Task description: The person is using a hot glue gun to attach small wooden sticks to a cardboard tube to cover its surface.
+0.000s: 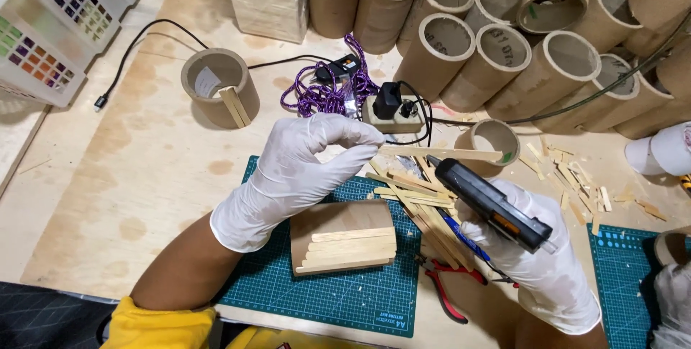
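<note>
Both my hands wear white gloves. My left hand (302,169) pinches one end of a flat wooden stick (446,153), held level above the green cutting mat (345,291). My right hand (540,263) grips a black glue gun (493,205), whose nozzle points at the stick. Under my left hand a short cardboard tube (342,230) lies on its side on the mat, with several wooden sticks (349,248) stuck along its side. A loose pile of sticks (417,205) lies between my hands.
Many cardboard tubes (497,54) are stacked at the back right. A lone tube with sticks on it (219,86) stands at the left. A power strip (392,111), a purple cord (324,90), a white basket (57,18), red pliers (446,288) and stick scraps (576,183) lie around. A second mat (626,284) is at the right.
</note>
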